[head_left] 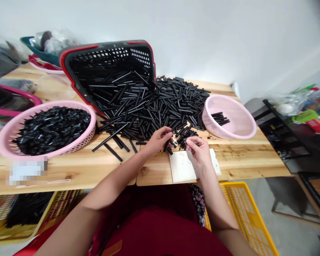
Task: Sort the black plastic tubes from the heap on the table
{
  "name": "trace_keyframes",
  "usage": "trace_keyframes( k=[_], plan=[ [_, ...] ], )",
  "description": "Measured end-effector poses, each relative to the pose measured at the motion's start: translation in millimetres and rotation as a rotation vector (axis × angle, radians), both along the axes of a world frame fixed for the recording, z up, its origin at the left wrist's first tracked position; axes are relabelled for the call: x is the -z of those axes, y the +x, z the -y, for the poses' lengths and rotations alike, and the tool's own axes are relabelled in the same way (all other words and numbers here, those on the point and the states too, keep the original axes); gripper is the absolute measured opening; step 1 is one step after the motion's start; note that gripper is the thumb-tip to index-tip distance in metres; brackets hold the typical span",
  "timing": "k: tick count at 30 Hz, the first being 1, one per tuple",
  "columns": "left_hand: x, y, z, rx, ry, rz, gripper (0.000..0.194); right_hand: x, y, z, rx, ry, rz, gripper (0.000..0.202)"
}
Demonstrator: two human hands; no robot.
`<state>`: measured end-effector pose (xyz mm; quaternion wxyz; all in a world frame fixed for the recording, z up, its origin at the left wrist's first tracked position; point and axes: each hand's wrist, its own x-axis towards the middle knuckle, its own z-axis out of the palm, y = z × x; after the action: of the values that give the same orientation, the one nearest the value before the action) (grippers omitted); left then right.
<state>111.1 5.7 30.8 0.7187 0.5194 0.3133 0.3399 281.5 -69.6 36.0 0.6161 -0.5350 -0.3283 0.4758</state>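
My left hand is closed on several short black tubes, at the front edge of a big heap of black tubes. Just right of it, my right hand is pinched above a white board; whatever lies between its fingertips is too small to make out. Small black bits lie between and behind the hands. The heap spills out of a tipped dark basket with a red rim. A pink bowl at the right holds a few black tubes.
At the left, a pink basket holds shiny black pieces. Yellow crates stand below the wooden table. Bags and a green basin are at the back left. A dark shelf with packages stands at the right.
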Motion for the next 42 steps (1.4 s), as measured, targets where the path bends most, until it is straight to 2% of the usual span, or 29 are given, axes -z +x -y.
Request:
trace_keyframes(
  k=[7, 15, 20, 24, 29, 35, 39, 42],
  plan=[
    [8.6, -5, -3, -0.046, -0.152, 0.103, 0.046, -2.3, -18, 0, -0.053, -0.006, -0.026, 0.040],
    [8.6, -4, -3, -0.053, -0.260, 0.200, 0.042, 1.2, -22, 2, 0.025, 0.007, -0.055, 0.043],
    [7.4, -3, -4, -0.121, -0.297, 0.217, 0.037, 4.6, -21, 2, 0.019, -0.015, -0.219, 0.045],
    [9.1, -2, -4, -0.171, -0.282, 0.217, 0.037, 7.1, -20, 3, -0.010, -0.019, -0.254, 0.044],
    [11.7, -2, -3, -0.158, -0.233, 0.266, 0.037, 7.6, -22, 6, 0.000, 0.009, -0.188, 0.041],
    [8.0, -3, 1, -0.115, -0.166, 0.347, 0.040, 7.2, -23, 4, 0.113, 0.009, -0.164, 0.044],
    [6.3, -3, 2, -0.073, -0.127, 0.378, 0.042, 5.3, -16, 3, 0.056, -0.046, -0.149, 0.042],
    [5.8, -4, 3, -0.052, -0.101, 0.403, 0.039, 3.3, -11, 4, 0.016, -0.019, -0.132, 0.038]
  ],
)
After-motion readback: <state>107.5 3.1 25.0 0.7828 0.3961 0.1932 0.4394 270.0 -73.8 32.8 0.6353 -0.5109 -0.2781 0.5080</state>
